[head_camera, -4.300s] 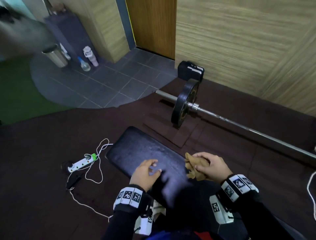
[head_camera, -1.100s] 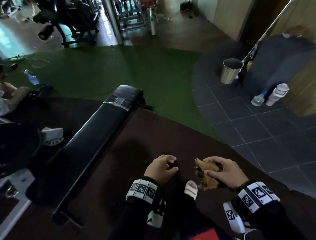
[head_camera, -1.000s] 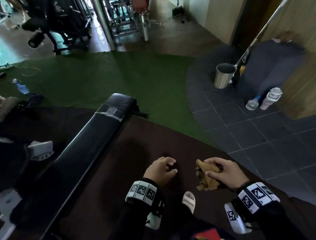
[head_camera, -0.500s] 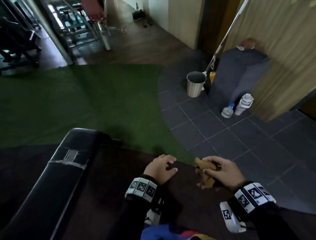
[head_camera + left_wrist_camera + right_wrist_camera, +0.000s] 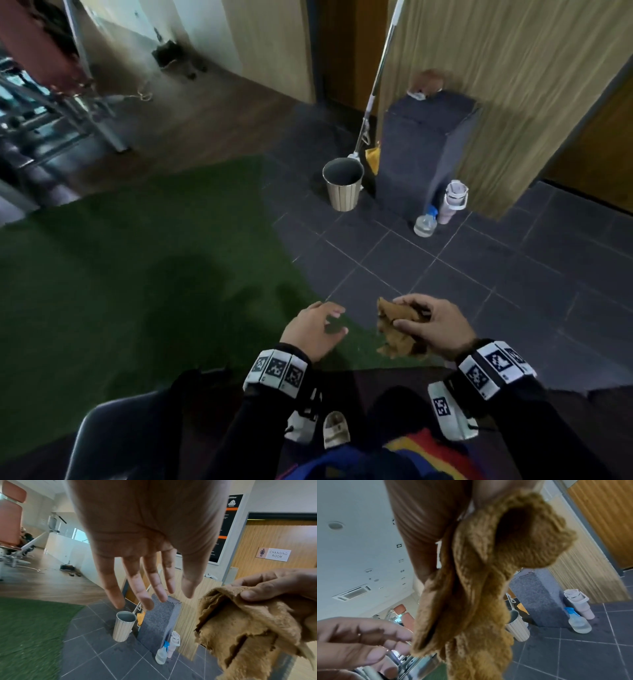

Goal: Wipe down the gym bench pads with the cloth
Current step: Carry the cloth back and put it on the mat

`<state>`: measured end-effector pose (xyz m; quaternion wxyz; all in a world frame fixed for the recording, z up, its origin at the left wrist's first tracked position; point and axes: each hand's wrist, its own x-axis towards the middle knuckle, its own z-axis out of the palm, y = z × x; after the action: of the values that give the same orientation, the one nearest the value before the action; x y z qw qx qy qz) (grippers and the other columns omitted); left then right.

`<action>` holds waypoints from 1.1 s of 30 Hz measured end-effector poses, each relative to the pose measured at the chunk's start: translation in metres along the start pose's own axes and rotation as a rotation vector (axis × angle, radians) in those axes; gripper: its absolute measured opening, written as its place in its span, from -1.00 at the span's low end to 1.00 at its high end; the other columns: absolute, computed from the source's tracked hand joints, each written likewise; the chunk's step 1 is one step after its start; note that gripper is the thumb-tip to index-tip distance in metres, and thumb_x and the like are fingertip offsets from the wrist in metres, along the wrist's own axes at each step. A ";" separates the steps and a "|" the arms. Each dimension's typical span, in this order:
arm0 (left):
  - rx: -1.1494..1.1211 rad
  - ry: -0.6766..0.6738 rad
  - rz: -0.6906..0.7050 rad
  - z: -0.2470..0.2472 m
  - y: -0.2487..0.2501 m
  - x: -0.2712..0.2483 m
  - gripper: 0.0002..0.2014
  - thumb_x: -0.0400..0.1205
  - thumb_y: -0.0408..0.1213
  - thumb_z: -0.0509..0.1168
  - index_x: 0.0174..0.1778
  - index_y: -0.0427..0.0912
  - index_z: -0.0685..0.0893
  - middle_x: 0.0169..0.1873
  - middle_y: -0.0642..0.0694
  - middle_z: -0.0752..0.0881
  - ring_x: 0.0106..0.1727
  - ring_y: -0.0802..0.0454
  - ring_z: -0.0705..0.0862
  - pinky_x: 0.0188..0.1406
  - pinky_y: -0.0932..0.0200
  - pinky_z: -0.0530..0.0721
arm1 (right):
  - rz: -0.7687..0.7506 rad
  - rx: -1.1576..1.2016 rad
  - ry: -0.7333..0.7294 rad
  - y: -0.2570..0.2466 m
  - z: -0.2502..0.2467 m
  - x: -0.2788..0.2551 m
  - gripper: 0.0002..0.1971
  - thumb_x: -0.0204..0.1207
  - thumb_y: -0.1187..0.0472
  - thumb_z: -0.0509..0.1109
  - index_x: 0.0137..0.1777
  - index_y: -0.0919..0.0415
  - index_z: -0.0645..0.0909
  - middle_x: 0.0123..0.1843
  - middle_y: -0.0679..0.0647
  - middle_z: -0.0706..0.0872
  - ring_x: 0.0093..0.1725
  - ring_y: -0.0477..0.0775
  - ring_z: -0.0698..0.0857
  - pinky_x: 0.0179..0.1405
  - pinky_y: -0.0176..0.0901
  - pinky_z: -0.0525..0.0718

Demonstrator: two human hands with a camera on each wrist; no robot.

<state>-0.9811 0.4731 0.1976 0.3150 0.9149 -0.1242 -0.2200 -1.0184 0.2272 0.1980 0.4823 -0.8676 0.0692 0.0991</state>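
Note:
My right hand (image 5: 428,325) grips a crumpled brown cloth (image 5: 399,330) in front of me, with most of the cloth hanging below the fingers (image 5: 471,601). The cloth (image 5: 248,628) also shows in the left wrist view, pinched by a thumb. My left hand (image 5: 317,327) hovers just left of the cloth, empty, fingers loosely spread (image 5: 142,585). Only the rounded end of the black bench pad (image 5: 113,435) shows at the bottom left corner of the head view.
Ahead on the grey tiles stand a ribbed metal bin (image 5: 343,183), a spray bottle (image 5: 424,222) and a white tumbler (image 5: 454,200) beside a grey block (image 5: 421,150). A mop handle (image 5: 376,78) leans on the wall. Green turf (image 5: 120,257) lies to the left.
The view has swung right, away from the bench toward the tiled corner; the bench pad slid to the bottom left. My right hand still holds the cloth; the left hand's fingers have loosened.

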 end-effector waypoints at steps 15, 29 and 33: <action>0.007 -0.103 0.087 -0.068 0.027 0.305 -0.65 0.58 -0.10 0.38 0.29 0.03 0.63 0.18 0.07 0.65 0.14 0.12 0.66 0.23 0.10 0.62 | 0.059 -0.026 0.100 0.004 -0.107 0.254 -0.66 0.31 0.24 0.60 0.02 -0.13 0.67 -0.06 -0.25 0.75 -0.05 -0.27 0.68 -0.13 -0.60 0.49; 0.076 -0.147 0.180 -0.143 0.083 0.565 -0.67 0.57 -0.09 0.38 0.26 0.07 0.64 0.12 0.16 0.65 0.13 0.12 0.65 0.19 0.06 0.62 | 0.148 0.026 0.142 -0.005 -0.190 0.479 -0.65 0.31 0.24 0.59 0.01 -0.17 0.66 -0.06 -0.22 0.78 -0.05 -0.34 0.69 -0.02 -0.58 0.52; 0.122 -0.173 0.249 -0.178 0.090 0.647 -0.68 0.58 -0.12 0.38 0.26 0.03 0.65 0.16 0.13 0.69 0.11 0.12 0.68 0.16 0.08 0.63 | 0.195 0.029 0.210 -0.014 -0.206 0.549 -0.64 0.33 0.22 0.58 -0.02 -0.26 0.62 -0.05 -0.28 0.74 -0.04 -0.39 0.66 -0.02 -0.60 0.49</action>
<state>-0.3390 0.2604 0.1702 0.2718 0.8874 -0.2765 -0.2493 -0.4611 0.0462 0.1842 0.4727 -0.8554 0.2048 0.0532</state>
